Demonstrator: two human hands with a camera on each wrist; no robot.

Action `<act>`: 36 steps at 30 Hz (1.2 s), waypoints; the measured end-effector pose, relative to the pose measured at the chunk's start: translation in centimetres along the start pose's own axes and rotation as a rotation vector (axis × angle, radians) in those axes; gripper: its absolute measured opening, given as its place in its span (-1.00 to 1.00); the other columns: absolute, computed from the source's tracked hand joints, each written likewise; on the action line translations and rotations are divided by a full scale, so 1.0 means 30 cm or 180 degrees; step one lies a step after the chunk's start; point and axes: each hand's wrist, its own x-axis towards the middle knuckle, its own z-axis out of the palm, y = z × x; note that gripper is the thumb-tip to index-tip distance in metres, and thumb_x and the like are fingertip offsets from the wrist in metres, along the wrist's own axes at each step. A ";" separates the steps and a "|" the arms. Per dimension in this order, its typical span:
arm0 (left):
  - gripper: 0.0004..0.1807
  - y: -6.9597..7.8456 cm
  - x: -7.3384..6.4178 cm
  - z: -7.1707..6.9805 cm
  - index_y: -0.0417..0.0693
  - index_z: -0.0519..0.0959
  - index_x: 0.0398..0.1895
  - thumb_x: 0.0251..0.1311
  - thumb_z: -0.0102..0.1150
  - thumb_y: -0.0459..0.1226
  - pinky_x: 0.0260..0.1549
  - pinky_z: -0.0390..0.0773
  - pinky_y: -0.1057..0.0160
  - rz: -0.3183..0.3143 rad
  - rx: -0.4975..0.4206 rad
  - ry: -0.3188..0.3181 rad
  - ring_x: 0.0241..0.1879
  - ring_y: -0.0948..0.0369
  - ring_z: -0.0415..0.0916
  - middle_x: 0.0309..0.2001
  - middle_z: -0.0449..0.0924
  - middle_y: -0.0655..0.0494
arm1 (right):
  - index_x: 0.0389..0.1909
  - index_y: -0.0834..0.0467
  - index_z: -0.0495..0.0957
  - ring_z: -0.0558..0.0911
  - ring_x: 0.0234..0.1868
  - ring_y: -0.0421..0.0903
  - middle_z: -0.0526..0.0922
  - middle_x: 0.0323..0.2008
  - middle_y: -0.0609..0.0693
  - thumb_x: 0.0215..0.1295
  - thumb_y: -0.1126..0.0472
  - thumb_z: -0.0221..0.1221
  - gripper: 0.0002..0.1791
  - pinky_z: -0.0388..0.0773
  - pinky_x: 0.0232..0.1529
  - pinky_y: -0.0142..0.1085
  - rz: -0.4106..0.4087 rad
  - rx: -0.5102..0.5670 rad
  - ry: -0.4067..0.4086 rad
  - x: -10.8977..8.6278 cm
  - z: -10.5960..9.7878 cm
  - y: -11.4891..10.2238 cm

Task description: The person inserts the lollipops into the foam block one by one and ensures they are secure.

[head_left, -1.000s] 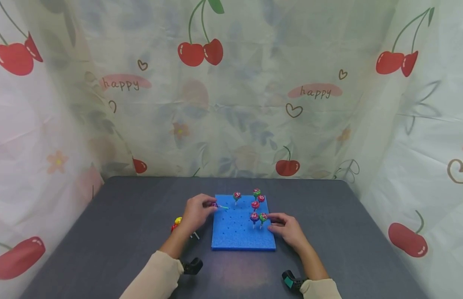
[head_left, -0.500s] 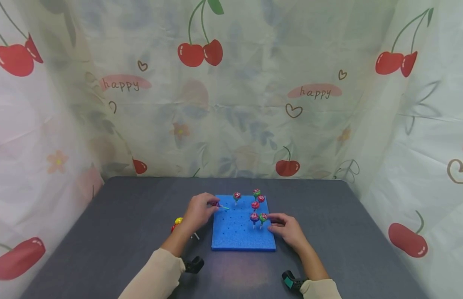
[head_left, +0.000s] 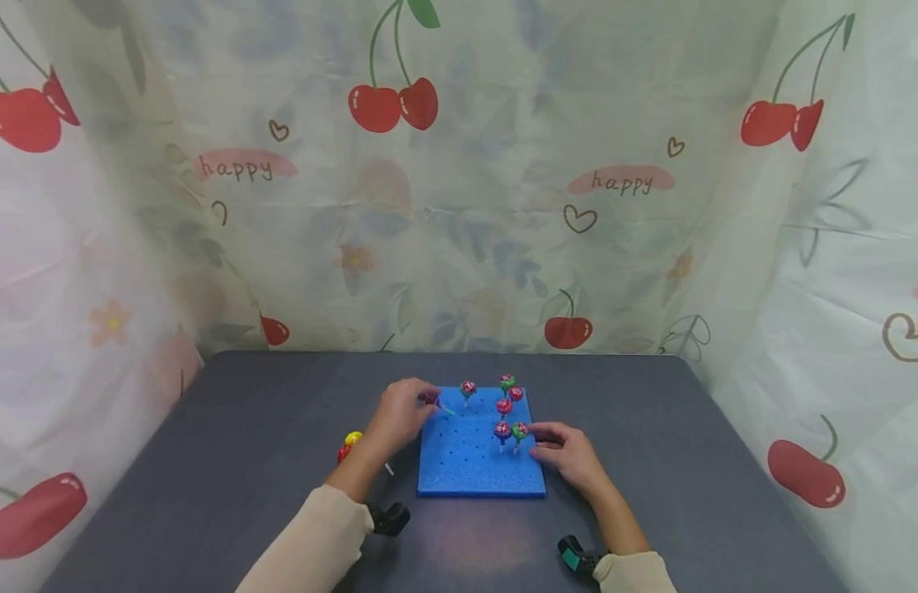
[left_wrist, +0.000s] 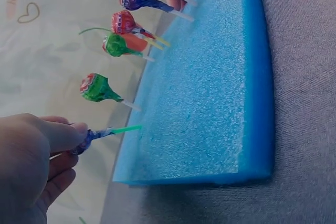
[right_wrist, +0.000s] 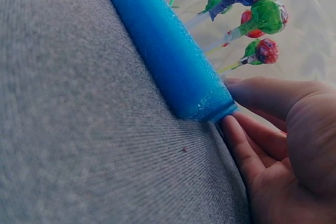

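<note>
My left hand (head_left: 401, 412) pinches a purple-wrapped lollipop (left_wrist: 97, 134) by its head, over the far left part of a blue foam board (head_left: 474, 478). Its green stick (left_wrist: 126, 128) slants down, the tip close to the board's surface, which is dotted with small holes. At the board's right edge, my right hand (head_left: 570, 455) grips the foam between thumb and fingers. Several lollipops stand upright in the board: a purple one (head_left: 502, 431) and a green one (head_left: 520, 431) by the right hand, pink-red ones (head_left: 503, 406) behind them, and another (head_left: 468, 389) near the far edge.
Left of the board, partly behind the left forearm, a yellow lollipop (head_left: 353, 438) and a red lollipop (head_left: 344, 452) lie on the dark grey table (head_left: 281, 494). A cherry-print curtain (head_left: 459, 272) encloses the back and sides.
My left hand has shifted slightly to the right and farther over the board, and the lollipop's stick now points down more steeply. The right hand has stayed in place.
</note>
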 end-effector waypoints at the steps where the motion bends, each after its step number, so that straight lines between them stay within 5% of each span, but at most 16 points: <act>1: -0.76 0.000 0.002 0.004 -0.10 0.70 -0.09 0.16 0.36 -0.31 -0.15 0.61 0.16 -0.0028 -0.0023 0.0029 -0.15 0.13 0.57 -0.20 0.65 0.07 | 0.03 0.14 0.62 0.64 -0.01 0.04 0.63 0.00 0.07 0.20 0.34 0.32 -0.65 0.54 0.05 -0.06 0.0004 -0.0001 0.0004 0.000 0.000 0.000; 12: -0.80 -0.008 0.008 0.064 -0.08 0.70 -0.16 0.13 0.39 -0.32 -0.13 0.60 0.10 0.0098 -0.0369 0.0642 -0.16 0.07 0.59 -0.21 0.66 0.05 | 0.04 0.12 0.61 0.62 0.00 0.02 0.63 -0.01 0.05 0.20 0.34 0.32 -0.64 0.53 0.07 -0.06 0.0012 -0.0001 0.0005 0.000 -0.001 0.001; 36: -0.76 0.036 0.060 0.129 -0.08 0.66 -0.09 0.16 0.35 -0.32 -0.02 0.56 0.11 0.0034 -0.0646 0.0790 -0.08 0.11 0.59 -0.14 0.67 0.04 | 0.06 0.12 0.61 0.63 -0.01 0.03 0.62 0.00 0.06 0.20 0.34 0.32 -0.62 0.54 0.05 -0.06 0.0033 0.0068 0.0001 0.001 -0.003 0.008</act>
